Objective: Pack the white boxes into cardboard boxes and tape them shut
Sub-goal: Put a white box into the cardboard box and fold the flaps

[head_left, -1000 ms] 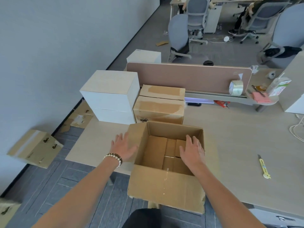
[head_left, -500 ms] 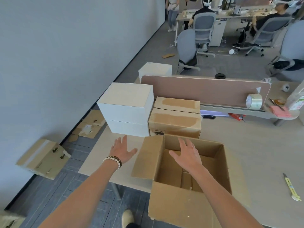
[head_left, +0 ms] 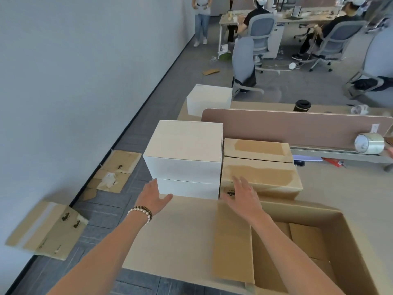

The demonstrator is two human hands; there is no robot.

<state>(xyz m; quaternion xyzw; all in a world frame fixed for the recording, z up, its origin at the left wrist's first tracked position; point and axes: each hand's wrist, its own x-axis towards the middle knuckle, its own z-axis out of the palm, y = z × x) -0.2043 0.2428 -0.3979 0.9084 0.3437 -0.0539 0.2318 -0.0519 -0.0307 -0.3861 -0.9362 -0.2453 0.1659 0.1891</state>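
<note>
We reach both hands toward the stack of two white boxes (head_left: 187,160) that stands on the bench (head_left: 348,188) near its left edge. Our left hand (head_left: 152,198), with a bead bracelet (head_left: 141,212) at the wrist, has its grip spread wide, fingers straight and thumb out, at the lower left corner of the bottom white box; whether the fingertips touch the box we cannot tell. Our right hand (head_left: 242,195) also has an open grip, fingers extended and holding nothing, just off the lower right corner of the stack and in front of the near taped cardboard box (head_left: 261,176). The stack thus sits between the two hands and just beyond them.

Two taped cardboard boxes stand right beside the white stack, touching its right side, one behind the other; the far one (head_left: 257,149) lies against the brown divider panel (head_left: 287,124). The open cardboard box (head_left: 297,241) lies at the near right, under our right forearm, its left flap (head_left: 231,241) spread flat toward the stack, with folded inner flaps showing at its bottom.

A third white box (head_left: 209,99) stands beyond the divider. A roll of clear tape (head_left: 369,143) rests on the ledge at the far right. Flattened cardboard (head_left: 46,228) lies on the floor along the wall.
</note>
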